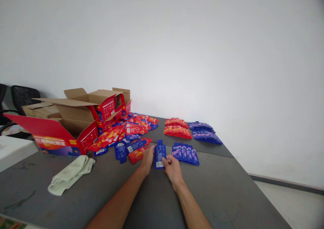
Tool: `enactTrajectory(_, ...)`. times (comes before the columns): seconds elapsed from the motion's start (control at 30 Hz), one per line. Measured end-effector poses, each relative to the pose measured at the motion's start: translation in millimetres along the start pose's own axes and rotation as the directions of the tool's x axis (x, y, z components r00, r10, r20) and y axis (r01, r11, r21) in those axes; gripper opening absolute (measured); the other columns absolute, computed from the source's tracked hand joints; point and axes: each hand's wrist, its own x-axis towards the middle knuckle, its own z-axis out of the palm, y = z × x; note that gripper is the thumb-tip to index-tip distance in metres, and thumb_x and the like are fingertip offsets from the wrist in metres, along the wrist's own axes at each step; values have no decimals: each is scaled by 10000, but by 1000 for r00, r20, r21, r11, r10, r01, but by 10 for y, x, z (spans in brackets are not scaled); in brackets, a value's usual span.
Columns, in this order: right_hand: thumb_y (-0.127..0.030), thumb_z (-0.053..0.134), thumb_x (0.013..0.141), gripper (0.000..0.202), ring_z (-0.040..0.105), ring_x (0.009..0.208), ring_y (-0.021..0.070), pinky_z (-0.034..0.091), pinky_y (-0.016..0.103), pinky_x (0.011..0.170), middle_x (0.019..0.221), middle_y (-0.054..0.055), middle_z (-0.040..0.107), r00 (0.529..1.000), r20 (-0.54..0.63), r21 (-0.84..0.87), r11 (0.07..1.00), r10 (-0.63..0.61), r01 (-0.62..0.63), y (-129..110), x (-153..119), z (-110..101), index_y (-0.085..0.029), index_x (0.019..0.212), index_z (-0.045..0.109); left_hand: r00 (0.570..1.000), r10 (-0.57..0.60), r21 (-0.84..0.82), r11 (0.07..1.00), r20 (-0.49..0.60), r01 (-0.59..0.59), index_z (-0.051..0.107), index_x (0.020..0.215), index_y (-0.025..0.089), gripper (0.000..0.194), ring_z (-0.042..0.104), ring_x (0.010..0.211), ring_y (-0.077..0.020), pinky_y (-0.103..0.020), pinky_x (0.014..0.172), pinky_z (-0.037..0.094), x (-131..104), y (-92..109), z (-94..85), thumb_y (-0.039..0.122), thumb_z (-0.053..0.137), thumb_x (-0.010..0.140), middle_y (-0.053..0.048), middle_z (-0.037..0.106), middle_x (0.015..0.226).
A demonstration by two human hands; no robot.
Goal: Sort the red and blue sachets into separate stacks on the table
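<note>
A blue pouch (160, 154) with a white barcode label stands between my two hands over the grey table. My right hand (172, 168) pinches its lower right edge between thumb and fingers. My left hand (148, 159) is at its left edge, the fingertips partly hidden. Just right of my right hand lies an overlapping row of blue pouches (186, 153). Left of my left hand is a loose heap of red and blue pouches (134, 126), with a red pouch (136, 155) near my fingers.
Open red cartons (87, 139) line the left side. A pale green cloth (72, 175) lies at the front left, near a white box (15, 151). Stacked red pouches (177, 128) and blue pouches (205, 133) sit at the back right of the table (227, 188).
</note>
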Motion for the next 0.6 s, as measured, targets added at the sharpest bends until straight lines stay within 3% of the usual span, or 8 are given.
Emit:
enactTrajectory(0.1,-454,542,859,299,475,570,127,382,232,572,603,-37,526,986,-127,-174,981,-103,80,-18,19,-49,-191,725,589,994,110,204,973,-3,-107,573,1056,169,363,662,820,-170,-265,672,518,-64,-46,29,371,602,756,-76,685,1011)
enactTrajectory(0.2,-381,458,910,281,585,743,167,452,264,720,821,26,659,976,-110,-245,956,-190,159,-42,-17,-44,-195,954,664,978,180,287,936,109,-204,585,1009,175,328,661,878,-175,-275,754,516,-171,-93,93,353,650,742,-75,685,1015)
enactTrajectory(0.3,-287,467,883,323,594,1011,196,453,297,914,1078,72,655,962,-15,-271,928,-271,257,-74,-64,-10,-206,1139,647,954,179,208,950,242,-231,638,928,157,278,654,860,-184,-280,779,503,-255,-81,142,367,654,747,-62,698,923)
enactTrajectory(0.43,-259,571,783,453,526,1186,227,458,311,970,1249,88,579,965,30,-334,907,-260,255,-83,-67,7,-215,1232,617,955,135,61,986,265,-157,680,936,138,287,634,792,-169,-253,713,488,-266,9,115,307,659,705,-40,697,858)
enactTrajectory(0.53,-300,566,793,498,547,1155,233,505,313,886,1275,93,570,975,-16,-309,929,-221,206,-39,-21,-5,-211,1282,579,967,138,-20,990,213,-137,685,964,139,317,636,787,-166,-253,698,496,-243,53,67,304,668,694,-45,699,865)
enactTrajectory(0.6,-344,541,820,485,607,1011,220,520,310,806,1174,88,626,983,-51,-241,957,-177,160,19,18,-16,-206,1284,573,966,124,-81,991,228,-108,676,1021,151,355,648,806,-167,-265,706,514,-235,49,50,336,665,718,-61,702,919)
